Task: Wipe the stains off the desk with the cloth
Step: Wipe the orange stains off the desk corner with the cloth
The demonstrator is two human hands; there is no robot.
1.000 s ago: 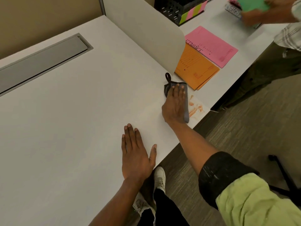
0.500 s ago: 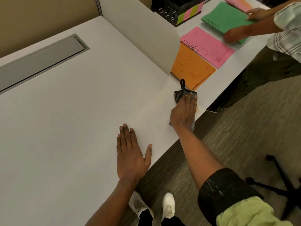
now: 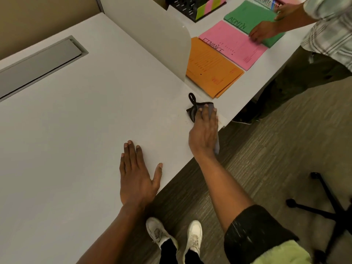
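A grey cloth (image 3: pixel 193 111) with a black hanging loop lies on the white desk (image 3: pixel 80 121) close to its front edge. My right hand (image 3: pixel 204 133) presses flat on the cloth with fingers spread, and one corner of the cloth hangs over the edge. A faint orange stain (image 3: pixel 221 121) shows just right of my fingers, mostly hidden. My left hand (image 3: pixel 136 176) rests flat and spread on the desk, nearer to me, holding nothing.
A white divider panel (image 3: pixel 152 37) stands behind the cloth. Beyond it lie orange (image 3: pixel 211 73), pink (image 3: pixel 234 42) and green (image 3: pixel 251 18) folders, with another person's hands (image 3: pixel 263 32) on the green one. A black organiser (image 3: pixel 188 6) sits at the back. A chair base (image 3: pixel 327 202) stands on the floor at right.
My right hand has slid the cloth from the desk's inner area toward the front edge over the orange stain. The left hand stays flat in place. The other person now handles the green folder.
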